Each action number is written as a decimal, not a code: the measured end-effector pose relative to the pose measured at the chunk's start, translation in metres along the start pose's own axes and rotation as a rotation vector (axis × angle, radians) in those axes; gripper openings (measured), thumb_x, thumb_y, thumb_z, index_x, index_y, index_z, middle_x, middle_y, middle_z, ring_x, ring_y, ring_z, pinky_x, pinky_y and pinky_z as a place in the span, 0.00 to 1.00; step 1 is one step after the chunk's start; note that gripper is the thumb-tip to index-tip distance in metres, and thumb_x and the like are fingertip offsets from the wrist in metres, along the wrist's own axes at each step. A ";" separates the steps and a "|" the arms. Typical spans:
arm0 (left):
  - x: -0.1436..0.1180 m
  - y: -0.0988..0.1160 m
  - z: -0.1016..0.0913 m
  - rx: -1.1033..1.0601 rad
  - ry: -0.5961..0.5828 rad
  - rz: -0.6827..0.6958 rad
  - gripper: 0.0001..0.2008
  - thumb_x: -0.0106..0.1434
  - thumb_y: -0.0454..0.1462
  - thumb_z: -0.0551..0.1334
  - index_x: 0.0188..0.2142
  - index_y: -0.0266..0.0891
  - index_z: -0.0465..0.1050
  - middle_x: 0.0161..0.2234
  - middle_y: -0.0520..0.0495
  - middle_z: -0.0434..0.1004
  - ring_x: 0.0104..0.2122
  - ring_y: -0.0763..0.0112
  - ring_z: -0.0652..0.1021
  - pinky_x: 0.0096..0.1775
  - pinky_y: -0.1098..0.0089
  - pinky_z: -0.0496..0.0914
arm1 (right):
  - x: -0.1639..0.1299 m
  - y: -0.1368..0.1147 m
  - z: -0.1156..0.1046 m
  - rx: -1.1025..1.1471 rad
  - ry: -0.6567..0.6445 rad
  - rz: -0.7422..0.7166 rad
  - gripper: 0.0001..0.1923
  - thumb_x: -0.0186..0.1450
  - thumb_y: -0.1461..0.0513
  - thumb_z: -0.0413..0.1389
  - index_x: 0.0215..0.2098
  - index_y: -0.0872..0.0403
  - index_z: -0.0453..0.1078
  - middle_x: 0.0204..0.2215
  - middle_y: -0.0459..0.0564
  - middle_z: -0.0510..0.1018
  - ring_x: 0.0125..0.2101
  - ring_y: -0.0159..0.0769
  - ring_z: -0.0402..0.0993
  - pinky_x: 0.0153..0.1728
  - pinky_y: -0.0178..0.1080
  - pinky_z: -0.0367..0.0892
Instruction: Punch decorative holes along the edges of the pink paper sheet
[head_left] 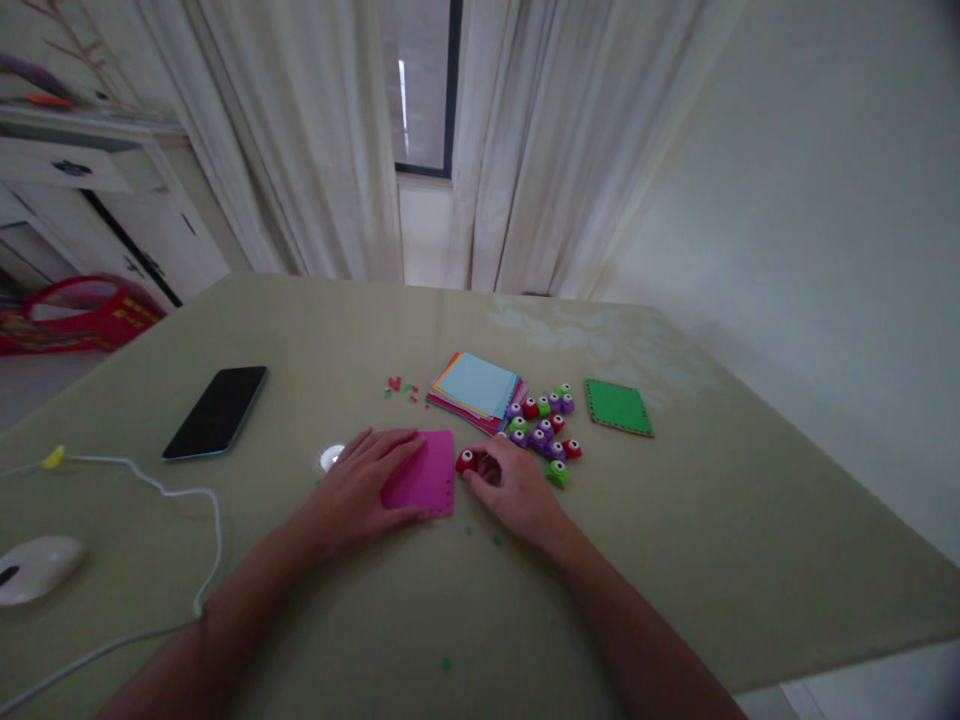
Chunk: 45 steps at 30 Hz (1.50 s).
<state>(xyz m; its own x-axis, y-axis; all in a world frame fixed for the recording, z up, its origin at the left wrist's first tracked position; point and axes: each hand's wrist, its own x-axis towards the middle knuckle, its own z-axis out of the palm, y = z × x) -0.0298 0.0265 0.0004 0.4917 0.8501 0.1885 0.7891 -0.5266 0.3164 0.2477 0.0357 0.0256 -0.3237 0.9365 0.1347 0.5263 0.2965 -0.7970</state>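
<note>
My left hand (360, 488) lies flat on a pink paper square (427, 475) with small holes punched along its right edge, pressing it to the table. My right hand (514, 490) grips a small red paper punch (466, 460) right at that edge of the pink sheet. Just beyond my right hand sits a cluster of several small punches (544, 425) in red, green and purple.
A stack of coloured paper squares (480, 388) lies behind the pink sheet, a green punched square (618, 407) to its right. A black phone (217, 411), a white cable (176, 495) and a white mouse (34, 568) sit left. Paper bits dot the olive table (750, 520).
</note>
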 end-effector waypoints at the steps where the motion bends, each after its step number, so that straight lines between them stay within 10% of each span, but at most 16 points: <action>1: 0.000 0.001 -0.001 0.000 0.006 -0.006 0.46 0.65 0.67 0.64 0.73 0.45 0.64 0.70 0.39 0.69 0.67 0.44 0.70 0.71 0.41 0.53 | 0.000 0.000 0.000 0.005 0.003 0.001 0.10 0.66 0.68 0.64 0.46 0.57 0.79 0.37 0.50 0.81 0.32 0.34 0.78 0.35 0.36 0.73; 14: -0.001 0.003 -0.003 -0.027 0.042 -0.040 0.44 0.64 0.63 0.68 0.71 0.44 0.68 0.64 0.38 0.73 0.61 0.42 0.72 0.64 0.44 0.65 | 0.000 0.002 0.000 0.036 0.024 -0.001 0.12 0.66 0.68 0.64 0.48 0.56 0.79 0.38 0.50 0.81 0.33 0.33 0.78 0.35 0.35 0.74; 26: 0.019 0.021 0.004 -0.024 -0.056 0.023 0.43 0.71 0.65 0.59 0.75 0.45 0.60 0.75 0.41 0.61 0.72 0.48 0.65 0.73 0.42 0.52 | -0.002 -0.004 0.002 0.052 0.027 -0.005 0.10 0.66 0.67 0.64 0.46 0.54 0.79 0.38 0.50 0.82 0.33 0.34 0.79 0.36 0.36 0.75; 45: 0.019 0.023 -0.007 -0.088 0.039 -0.014 0.37 0.69 0.61 0.65 0.68 0.43 0.70 0.63 0.40 0.78 0.61 0.48 0.76 0.64 0.49 0.66 | -0.004 -0.005 0.003 0.066 0.067 0.031 0.12 0.66 0.65 0.64 0.48 0.55 0.79 0.37 0.51 0.83 0.32 0.36 0.80 0.34 0.37 0.75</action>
<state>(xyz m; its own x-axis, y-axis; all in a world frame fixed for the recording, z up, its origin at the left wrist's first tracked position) -0.0050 0.0303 0.0172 0.4646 0.8581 0.2187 0.7596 -0.5132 0.3996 0.2442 0.0304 0.0273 -0.2534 0.9562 0.1464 0.4818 0.2560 -0.8380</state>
